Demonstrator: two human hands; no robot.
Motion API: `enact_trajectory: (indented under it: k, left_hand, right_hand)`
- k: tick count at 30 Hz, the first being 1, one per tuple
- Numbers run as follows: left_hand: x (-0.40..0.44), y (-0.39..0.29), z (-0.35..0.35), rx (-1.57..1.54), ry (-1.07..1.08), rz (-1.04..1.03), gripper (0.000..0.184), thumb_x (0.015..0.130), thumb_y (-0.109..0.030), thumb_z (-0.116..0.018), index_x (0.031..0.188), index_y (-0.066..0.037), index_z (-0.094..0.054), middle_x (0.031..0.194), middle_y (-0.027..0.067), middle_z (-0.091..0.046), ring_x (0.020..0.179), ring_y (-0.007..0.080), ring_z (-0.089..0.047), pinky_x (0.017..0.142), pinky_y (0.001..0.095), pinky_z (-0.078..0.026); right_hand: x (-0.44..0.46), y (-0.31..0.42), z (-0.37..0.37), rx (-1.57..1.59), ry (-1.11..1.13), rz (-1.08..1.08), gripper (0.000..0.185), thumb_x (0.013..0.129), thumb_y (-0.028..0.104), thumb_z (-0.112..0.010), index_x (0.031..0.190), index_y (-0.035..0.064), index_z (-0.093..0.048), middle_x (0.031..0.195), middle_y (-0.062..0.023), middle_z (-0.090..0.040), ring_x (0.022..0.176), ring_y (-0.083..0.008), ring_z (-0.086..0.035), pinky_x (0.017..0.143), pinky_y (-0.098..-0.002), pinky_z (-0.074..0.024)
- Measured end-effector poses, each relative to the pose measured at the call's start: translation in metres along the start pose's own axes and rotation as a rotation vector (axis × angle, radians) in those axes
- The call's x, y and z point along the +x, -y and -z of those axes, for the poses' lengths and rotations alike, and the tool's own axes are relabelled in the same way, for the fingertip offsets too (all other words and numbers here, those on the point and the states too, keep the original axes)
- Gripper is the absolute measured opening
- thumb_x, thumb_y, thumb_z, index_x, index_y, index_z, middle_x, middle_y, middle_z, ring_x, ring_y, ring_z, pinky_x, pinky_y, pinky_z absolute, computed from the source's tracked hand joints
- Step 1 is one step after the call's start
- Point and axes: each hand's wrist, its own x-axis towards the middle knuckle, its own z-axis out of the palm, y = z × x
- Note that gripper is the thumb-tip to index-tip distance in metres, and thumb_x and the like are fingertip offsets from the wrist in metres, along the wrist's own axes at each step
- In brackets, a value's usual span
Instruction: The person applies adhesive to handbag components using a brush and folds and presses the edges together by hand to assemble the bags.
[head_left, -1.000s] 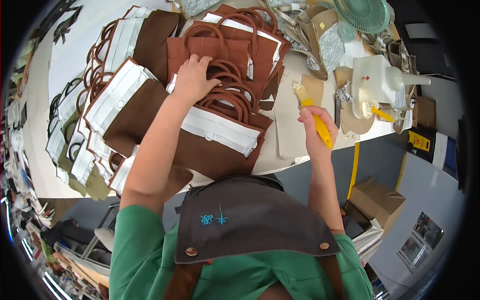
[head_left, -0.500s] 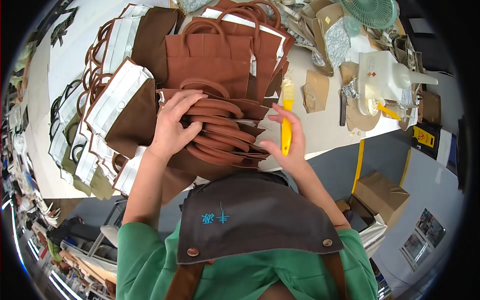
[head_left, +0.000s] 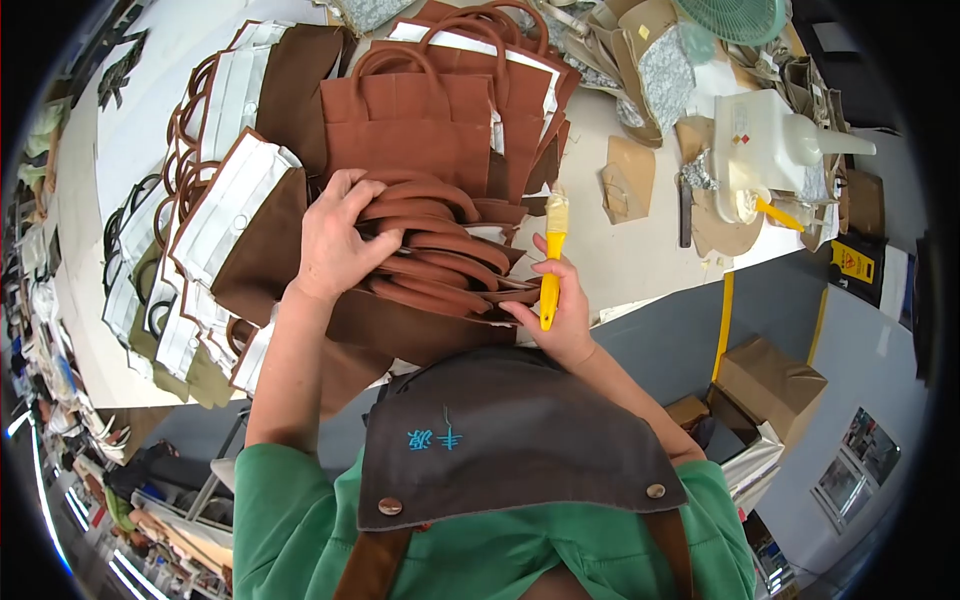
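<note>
Several reddish-brown bag pieces with rolled handles (head_left: 440, 245) lie bunched together in front of me. My left hand (head_left: 338, 235) is curled round the left side of these handles, thumb below and fingers above. At the right ends of the pieces is my right hand (head_left: 562, 312), which holds a yellow brush (head_left: 550, 285) upright, its pale, coated bristles pointing away from me. The right thumb and fingers are near the edges of the pieces; whether they touch them is unclear. A flat reddish-brown panel with handles (head_left: 405, 125) lies just beyond the bunch.
Brown panels with white strips (head_left: 235, 215) and green pieces (head_left: 190, 370) are stacked at the left. On the right are a white jug (head_left: 765, 140), a second yellow brush (head_left: 778, 213), a black bar (head_left: 685, 212) and a green fan (head_left: 735, 15). A cardboard box (head_left: 770, 385) stands below the table.
The handled pieces have been gathered into a tight bunch and brought nearer me. My left hand moved down and left with them. My right hand moved left and down with the brush.
</note>
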Motion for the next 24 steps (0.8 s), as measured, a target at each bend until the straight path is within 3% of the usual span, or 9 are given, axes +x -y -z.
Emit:
enact_trajectory:
  k: [9,10,11,13,15,16,18,21,24]
  left_hand:
    - [0.056,-0.001,-0.01,-0.369,0.103,0.247,0.026,0.079,-0.02,-0.073,0.094,0.0,-0.064,0.08,0.0077,-0.066,0.07,0.0134,-0.059,0.066,0.0287,-0.049]
    - [0.06,-0.009,-0.01,-0.429,0.076,0.27,0.026,0.081,-0.02,-0.072,0.095,0.0,-0.064,0.08,0.0056,-0.066,0.07,0.0108,-0.057,0.066,0.0274,-0.048]
    - [0.065,-0.02,-0.013,-0.524,0.049,0.269,0.027,0.083,-0.021,-0.069,0.097,0.001,-0.065,0.079,0.0025,-0.064,0.071,0.0082,-0.055,0.067,0.0251,-0.047]
    - [0.076,-0.037,-0.025,-0.577,0.061,0.296,0.029,0.083,-0.024,-0.069,0.098,0.001,-0.065,0.078,0.0043,-0.065,0.071,0.0105,-0.056,0.069,0.0263,-0.047]
    - [0.089,-0.049,-0.034,-0.524,0.094,0.331,0.036,0.083,-0.03,-0.068,0.1,0.001,-0.066,0.086,0.0106,-0.066,0.076,0.0177,-0.061,0.073,0.0305,-0.048]
    - [0.096,-0.05,-0.042,-0.422,0.12,0.338,0.041,0.083,-0.035,-0.068,0.1,0.002,-0.066,0.094,0.015,-0.067,0.081,0.0226,-0.063,0.077,0.0335,-0.049]
    - [0.097,-0.028,-0.076,-0.069,-0.053,0.209,0.05,0.081,-0.043,-0.068,0.102,0.002,-0.066,0.116,0.0234,-0.058,0.098,0.0331,-0.061,0.084,0.0399,-0.049]
    - [0.076,-0.02,-0.075,0.188,-0.334,0.064,0.037,0.083,-0.032,-0.069,0.105,-0.002,-0.066,0.122,0.0214,-0.054,0.108,0.038,-0.054,0.091,0.0445,-0.044]
    - [0.03,-0.025,-0.062,0.088,-0.447,0.029,0.023,0.083,-0.016,-0.068,0.104,-0.006,-0.065,0.118,0.0147,-0.059,0.107,0.0344,-0.055,0.091,0.0416,-0.043]
  right_hand:
    - [0.039,0.06,0.023,0.136,-0.129,0.144,0.05,0.075,-0.006,-0.072,0.114,0.008,-0.044,0.134,-0.0195,-0.05,0.129,-0.028,-0.046,0.106,-0.036,-0.0349]
    - [0.043,0.072,0.035,0.14,-0.14,0.144,0.053,0.074,-0.004,-0.075,0.114,0.0098,-0.043,0.137,-0.0192,-0.047,0.135,-0.0281,-0.038,0.112,-0.0374,-0.024]
    - [0.049,0.074,0.051,-0.021,-0.198,0.23,0.053,0.074,-0.003,-0.076,0.114,0.0107,-0.044,0.137,-0.017,-0.049,0.112,-0.0174,-0.054,0.097,-0.0296,-0.0399]
    - [0.062,0.085,0.076,-0.066,-0.285,0.281,0.053,0.072,-0.006,-0.076,0.113,0.0123,-0.046,0.138,-0.0137,-0.051,0.058,0.0001,-0.031,0.051,-0.0134,-0.0306]
    - [0.075,0.082,0.096,-0.058,-0.299,0.257,0.054,0.072,-0.011,-0.072,0.113,0.0121,-0.047,0.138,-0.0133,-0.051,0.058,0.0002,-0.033,0.051,-0.0128,-0.0315]
    - [0.08,0.077,0.1,-0.095,-0.324,0.216,0.052,0.074,-0.007,-0.074,0.115,0.0079,-0.047,0.136,-0.0187,-0.051,0.127,-0.0264,-0.048,0.105,-0.0352,-0.0356]
    - [0.089,0.047,0.102,-0.355,-0.371,0.307,0.044,0.078,-0.01,-0.068,0.113,0.0061,-0.046,0.13,-0.0139,-0.056,0.089,-0.0108,-0.06,0.075,-0.0217,-0.0465]
    - [0.081,0.052,0.099,-0.437,-0.372,0.472,0.037,0.083,-0.008,-0.064,0.113,0.0036,-0.046,0.118,-0.0128,-0.059,0.118,-0.0239,-0.055,0.092,-0.0292,-0.0432]
    - [0.062,0.038,0.087,-0.112,-0.312,0.35,0.035,0.081,-0.006,-0.066,0.11,0.0031,-0.05,0.132,-0.0239,-0.051,0.094,-0.0152,-0.057,0.083,-0.0265,-0.047]
